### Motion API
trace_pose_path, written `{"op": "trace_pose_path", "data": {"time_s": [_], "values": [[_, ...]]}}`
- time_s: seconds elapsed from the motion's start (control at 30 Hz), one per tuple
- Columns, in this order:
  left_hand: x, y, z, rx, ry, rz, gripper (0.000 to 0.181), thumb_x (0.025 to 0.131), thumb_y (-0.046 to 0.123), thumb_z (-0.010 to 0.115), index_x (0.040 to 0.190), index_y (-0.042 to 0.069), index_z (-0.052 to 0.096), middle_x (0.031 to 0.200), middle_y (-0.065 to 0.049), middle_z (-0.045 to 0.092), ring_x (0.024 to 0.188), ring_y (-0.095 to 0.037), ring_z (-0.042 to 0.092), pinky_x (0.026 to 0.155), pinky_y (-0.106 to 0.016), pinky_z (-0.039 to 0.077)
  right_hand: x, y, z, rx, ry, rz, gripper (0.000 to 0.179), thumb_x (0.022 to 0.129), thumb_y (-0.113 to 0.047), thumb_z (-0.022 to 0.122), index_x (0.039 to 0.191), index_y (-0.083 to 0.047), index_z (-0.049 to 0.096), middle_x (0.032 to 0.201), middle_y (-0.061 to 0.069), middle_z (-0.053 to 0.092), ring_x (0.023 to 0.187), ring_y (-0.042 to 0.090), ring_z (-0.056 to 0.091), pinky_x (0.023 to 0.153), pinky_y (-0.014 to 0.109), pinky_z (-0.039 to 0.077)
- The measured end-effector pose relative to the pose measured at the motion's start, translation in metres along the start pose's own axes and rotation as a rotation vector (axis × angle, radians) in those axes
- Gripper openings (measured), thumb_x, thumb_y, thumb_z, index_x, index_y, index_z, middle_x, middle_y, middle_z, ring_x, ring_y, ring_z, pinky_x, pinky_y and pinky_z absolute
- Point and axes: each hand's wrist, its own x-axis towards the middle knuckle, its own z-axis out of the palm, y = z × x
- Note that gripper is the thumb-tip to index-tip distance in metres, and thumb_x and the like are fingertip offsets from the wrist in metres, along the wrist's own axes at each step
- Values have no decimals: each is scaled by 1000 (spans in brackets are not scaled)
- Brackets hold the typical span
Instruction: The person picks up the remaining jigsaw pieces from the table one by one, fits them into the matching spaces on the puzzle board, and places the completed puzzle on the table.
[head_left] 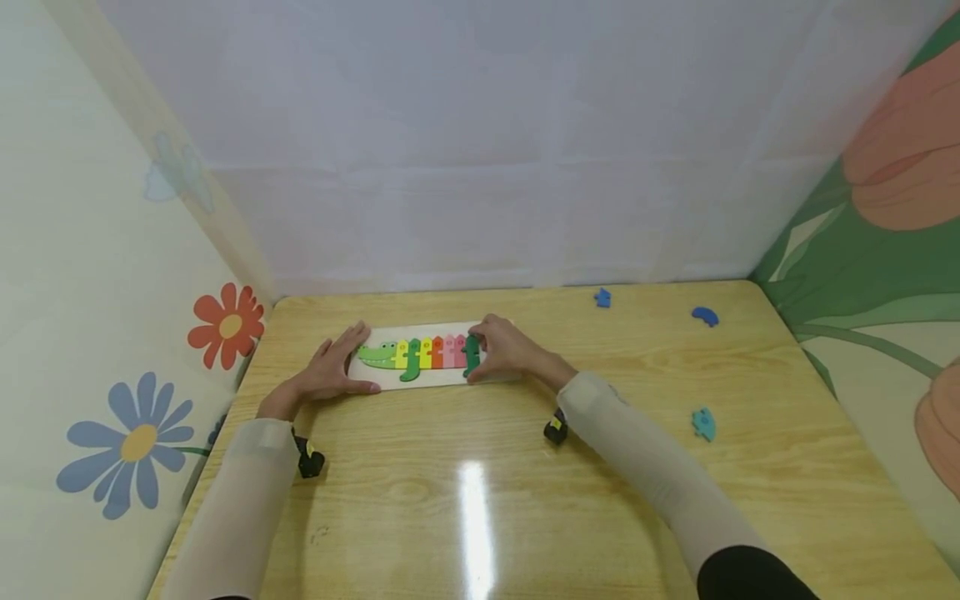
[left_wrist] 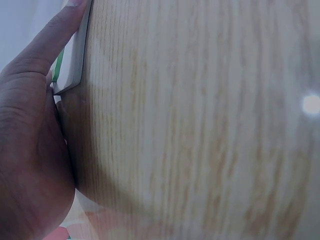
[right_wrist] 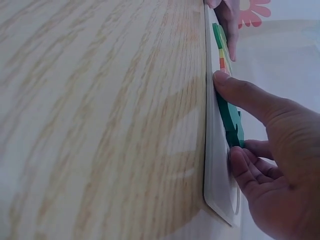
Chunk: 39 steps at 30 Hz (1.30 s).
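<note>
Here, we see the right hand pinching the dark-green wavy puzzle piece between thumb and fingers, at the right of the white rectangular board; the left hand, fingers spread from its thumb, touches the board's left end, just beside the light-green crocodile-head piece; the wood-grained worktop carries everything.

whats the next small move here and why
Probably press the dark green piece down: the right hand has it between thumb and fingers beside the pink pieces, while the left hand rests at the board's left end.
</note>
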Motion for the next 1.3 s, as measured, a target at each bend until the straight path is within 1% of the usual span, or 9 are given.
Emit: {"op": "trace_pose_path", "data": {"time_s": [0.2,0.5,0.73,0.8,0.87,0.93,1.03,1.1,1.3], "values": [[0,-1,0,4,-1,0,121,87,49,85,169,0,12,176,-24,2,163,-45,-2,124,-69,-4,2,-3,0,-34,-9,6,67,71,-43,100,116,-3,71,99,8,60,88,16,49,75,27,42],[1,0,0,3,-6,-5,121,86,50,85,169,0,12,176,-25,2,162,-46,-2,124,-69,-5,0,-6,0,-44,-17,38,74,71,-44,99,126,-2,70,103,8,59,90,16,48,76,26,42],[1,0,0,9,-8,-11,121,86,50,85,169,0,12,176,-25,2,162,-46,-3,124,-69,-5,-1,-7,-3,-25,-37,56,80,72,-41,100,132,0,68,106,8,58,92,17,48,78,26,42],[1,0,1,11,-6,-9,121,86,50,85,169,0,13,176,-25,2,162,-47,-3,124,-70,-5,-1,-6,-3,-24,-44,53,78,72,-42,99,131,0,68,106,9,58,92,17,47,78,26,42],[1,-1,1,11,-4,-7,121,86,50,85,169,0,12,176,-25,2,162,-47,-2,124,-69,-5,-1,-5,-2,-23,-45,45,72,72,-43,99,123,-2,70,104,8,58,91,16,47,77,26,41],[1,-2,1,11,-3,-5,121,86,50,85,169,0,12,176,-25,3,162,-46,-2,124,-69,-5,-1,-3,-2,-1,-47,45,71,73,-44,98,124,-2,70,104,8,58,91,16,47,77,26,42],[1,-3,1,11,-2,-4,121,86,50,85,169,0,12,176,-25,2,162,-46,-2,124,-69,-4,-1,0,-2,38,-47,43,75,76,-41,97,132,0,68,106,8,58,93,17,51,79,25,45],[1,-3,1,12,-1,-3,121,87,50,85,169,0,12,176,-25,2,162,-46,-2,124,-69,-4,-2,1,-3,61,-51,44,83,78,-38,96,142,3,63,108,8,59,95,17,53,81,25,47],[1,-1,0,11,-1,-4,121,87,50,85,169,-1,12,176,-25,2,162,-46,-2,124,-69,-5,-2,1,-6,58,-54,27,82,79,-33,96,143,5,62,107,9,59,95,17,52,82,25,47]]}}
